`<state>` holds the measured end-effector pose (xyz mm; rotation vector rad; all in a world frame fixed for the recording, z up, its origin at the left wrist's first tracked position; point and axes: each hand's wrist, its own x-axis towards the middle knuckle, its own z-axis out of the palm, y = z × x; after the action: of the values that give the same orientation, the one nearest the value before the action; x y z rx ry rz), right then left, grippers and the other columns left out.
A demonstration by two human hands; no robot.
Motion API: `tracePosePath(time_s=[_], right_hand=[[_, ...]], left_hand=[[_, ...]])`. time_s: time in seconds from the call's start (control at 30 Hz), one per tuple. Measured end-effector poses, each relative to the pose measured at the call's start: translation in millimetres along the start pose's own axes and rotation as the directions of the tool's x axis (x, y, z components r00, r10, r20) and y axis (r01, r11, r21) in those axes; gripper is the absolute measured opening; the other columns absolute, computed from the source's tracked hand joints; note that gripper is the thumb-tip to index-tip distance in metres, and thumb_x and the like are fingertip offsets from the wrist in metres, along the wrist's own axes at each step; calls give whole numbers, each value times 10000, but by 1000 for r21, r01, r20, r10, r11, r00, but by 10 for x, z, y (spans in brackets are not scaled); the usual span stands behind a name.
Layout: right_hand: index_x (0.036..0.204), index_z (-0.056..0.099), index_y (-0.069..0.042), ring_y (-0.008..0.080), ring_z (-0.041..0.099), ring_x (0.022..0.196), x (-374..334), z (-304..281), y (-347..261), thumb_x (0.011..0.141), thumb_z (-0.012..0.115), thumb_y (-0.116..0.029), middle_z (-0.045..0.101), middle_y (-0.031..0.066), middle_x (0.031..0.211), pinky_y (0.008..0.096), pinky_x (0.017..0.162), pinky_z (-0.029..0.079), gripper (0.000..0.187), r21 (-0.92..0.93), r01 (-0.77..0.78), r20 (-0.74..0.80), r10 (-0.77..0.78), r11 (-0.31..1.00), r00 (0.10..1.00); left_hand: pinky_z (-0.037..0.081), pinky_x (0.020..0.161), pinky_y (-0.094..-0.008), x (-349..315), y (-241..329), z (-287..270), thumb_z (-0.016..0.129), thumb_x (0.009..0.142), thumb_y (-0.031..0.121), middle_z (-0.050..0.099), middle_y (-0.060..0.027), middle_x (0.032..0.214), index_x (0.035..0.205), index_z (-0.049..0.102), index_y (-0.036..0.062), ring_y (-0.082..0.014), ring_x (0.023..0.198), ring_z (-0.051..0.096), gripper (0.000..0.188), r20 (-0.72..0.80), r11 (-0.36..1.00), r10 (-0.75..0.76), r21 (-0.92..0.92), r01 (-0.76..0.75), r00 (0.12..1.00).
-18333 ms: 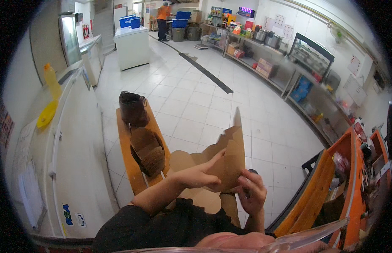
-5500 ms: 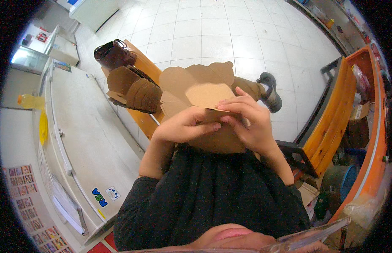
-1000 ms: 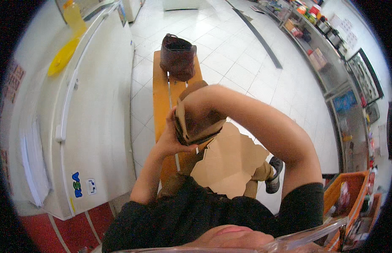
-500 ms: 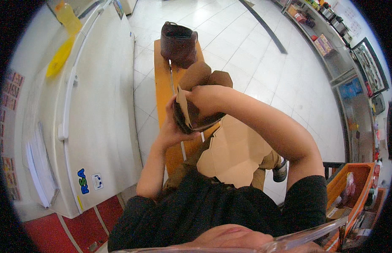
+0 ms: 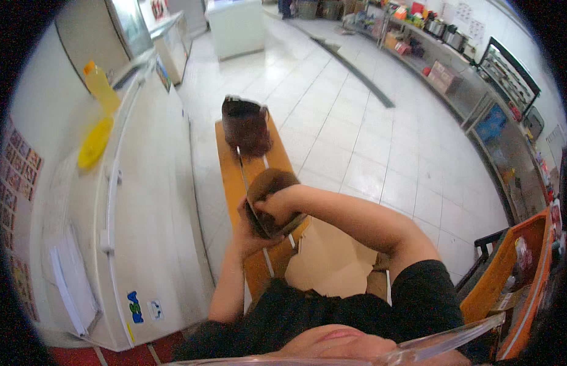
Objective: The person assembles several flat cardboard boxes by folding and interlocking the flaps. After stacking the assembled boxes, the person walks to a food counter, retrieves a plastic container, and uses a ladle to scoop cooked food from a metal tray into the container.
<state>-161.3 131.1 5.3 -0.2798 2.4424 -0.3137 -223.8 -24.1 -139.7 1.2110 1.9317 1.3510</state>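
White metal fills the left: a long chest freezer (image 5: 143,201) with a yellow bottle (image 5: 99,85) standing at its far end and a yellow rounded thing (image 5: 94,141) lying just nearer on the lid. Beside it runs an orange wooden bench (image 5: 234,177), and at its far end sits a dark brown bag (image 5: 245,125), upright. Nearer along the bench, both hands are up around a folded brown cardboard piece (image 5: 268,198), which is held just above the bench top. The left hand (image 5: 250,229) cups it from below and behind, fingers wrapped around its lower edge; most of the hand is hidden, so how tightly it closes is hard to read. The right hand (image 5: 274,206) reaches across from the right and is closed over the top of the cardboard, knuckles up. Below the forearms a flat, pale cardboard sheet (image 5: 329,262) lies across the lap. Far right, an orange rack (image 5: 515,274) stands at the edge.
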Motion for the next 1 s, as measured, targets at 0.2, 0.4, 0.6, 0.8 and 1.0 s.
tracePosePath(time_s=[0.2, 0.4, 0.6, 0.8, 1.0], right_hand=[[1223, 493, -52, 328, 467, 1157, -881, 727, 143, 767, 708, -138, 470, 170, 1246, 424, 960, 401, 512, 278, 319, -938, 184, 906, 295], [1298, 332, 73, 338, 493, 1096, -1133, 3804, 327, 646, 848, -293, 486, 223, 1200, 432, 927, 412, 909, 951, -192, -247, 969, 241, -8], [946, 595, 72, 160, 612, 788, -1084, 3947, 54, 716, 811, -246, 667, 122, 904, 307, 686, 493, 448, 886, 371, -297, 955, 277, -4], [787, 609, 48, 175, 541, 584, -1533, 3488, -138, 744, 774, -213, 596, 134, 639, 323, 543, 435, 312, 909, -19, -416, 905, 416, -94], [884, 574, 50, 246, 526, 570, -1559, 3483, -175, 814, 691, -190, 534, 171, 642, 352, 555, 424, 277, 791, -45, -589, 742, 610, -321]], left_hand=[[299, 1081, -442, -18, 172, 18, 907, 527, 292, 313, -159, 1370, 1401, 10, 112, -295, 1280, 340, 1266, -185, 975, 219, 65, -210, 958], [311, 1043, -481, -431, 416, 325, 721, 754, 429, 392, -162, 1313, 1310, 358, 96, -304, 1208, 411, 743, -328, 585, 811, 453, -673, 484], [315, 1028, -556, -651, 336, 1079, 616, 838, 399, 394, -112, 1368, 1214, 492, 85, -313, 1253, 393, 505, 576, 456, 568, 375, -807, 588], [260, 1050, -607, -734, -70, 1396, 555, 848, 458, 329, -118, 1433, 1247, 469, 83, -301, 1354, 290, 555, 625, 469, 478, 413, -781, 618], [338, 1010, -539, -970, 260, 1365, 537, 850, 471, 408, -101, 1380, 1217, 508, 95, -284, 1290, 376, 526, 607, 401, 491, 480, -780, 625]])
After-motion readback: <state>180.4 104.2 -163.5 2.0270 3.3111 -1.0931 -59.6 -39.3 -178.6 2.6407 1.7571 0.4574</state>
